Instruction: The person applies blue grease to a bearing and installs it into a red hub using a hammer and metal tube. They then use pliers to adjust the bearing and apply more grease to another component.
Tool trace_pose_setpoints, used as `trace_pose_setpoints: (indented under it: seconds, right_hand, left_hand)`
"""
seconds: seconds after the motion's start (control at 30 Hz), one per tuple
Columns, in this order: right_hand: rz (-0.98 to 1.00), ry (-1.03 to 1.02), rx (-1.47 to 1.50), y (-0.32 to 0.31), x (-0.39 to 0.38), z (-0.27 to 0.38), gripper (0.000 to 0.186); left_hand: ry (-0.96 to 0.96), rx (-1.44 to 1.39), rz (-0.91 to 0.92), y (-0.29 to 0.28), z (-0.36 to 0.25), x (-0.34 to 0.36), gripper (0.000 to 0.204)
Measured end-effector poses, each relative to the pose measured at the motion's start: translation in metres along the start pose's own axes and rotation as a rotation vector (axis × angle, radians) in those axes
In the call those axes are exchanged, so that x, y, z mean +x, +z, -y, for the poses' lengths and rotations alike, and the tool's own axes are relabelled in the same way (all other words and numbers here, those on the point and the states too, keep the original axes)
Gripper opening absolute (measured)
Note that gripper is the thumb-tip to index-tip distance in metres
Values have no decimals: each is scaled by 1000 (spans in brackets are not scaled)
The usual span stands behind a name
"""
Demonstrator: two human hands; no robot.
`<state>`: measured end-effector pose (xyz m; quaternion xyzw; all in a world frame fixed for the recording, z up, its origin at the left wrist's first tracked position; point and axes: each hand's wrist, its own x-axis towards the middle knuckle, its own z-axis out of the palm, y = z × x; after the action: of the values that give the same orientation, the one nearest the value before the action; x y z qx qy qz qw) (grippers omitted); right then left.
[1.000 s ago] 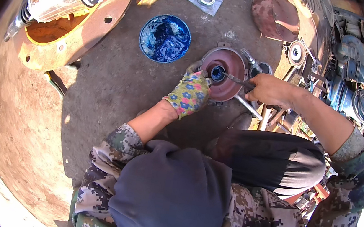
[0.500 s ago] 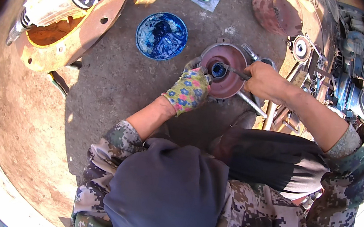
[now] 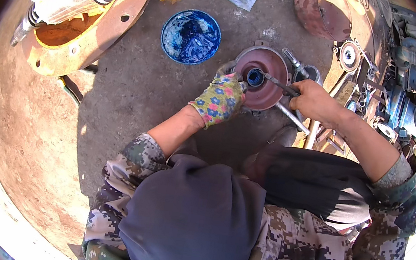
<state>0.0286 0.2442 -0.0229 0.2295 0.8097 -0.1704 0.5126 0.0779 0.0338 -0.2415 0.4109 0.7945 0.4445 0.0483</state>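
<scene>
Right hand (image 3: 317,103) has moved outward from one housing (image 3: 274,66), fingers closed around one tool (image 3: 278,83); left hand (image 3: 219,100), fingers curled, grips the left rim.

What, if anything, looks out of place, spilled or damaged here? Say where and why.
Odd hand protection: the left hand, at the rim of the reddish round housing, wears a flowered glove, while the right hand, holding a dark tool, is bare. At upper left, the large flanged part has rusty-looking patches; actual damage is unclear.
</scene>
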Motion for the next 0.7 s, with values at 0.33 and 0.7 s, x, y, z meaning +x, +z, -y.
trace_pose_setpoints:
  seconds: [0.33,0.7]
  right_hand:
    - [77,98,-192,-22,16,23,37]
    - [115,-154,-405,-16,63,-16,35]
  left_hand:
    - [6,11,58,7,0,-1,11]
    - [-43,-18,-24,11,-2,-2,9]
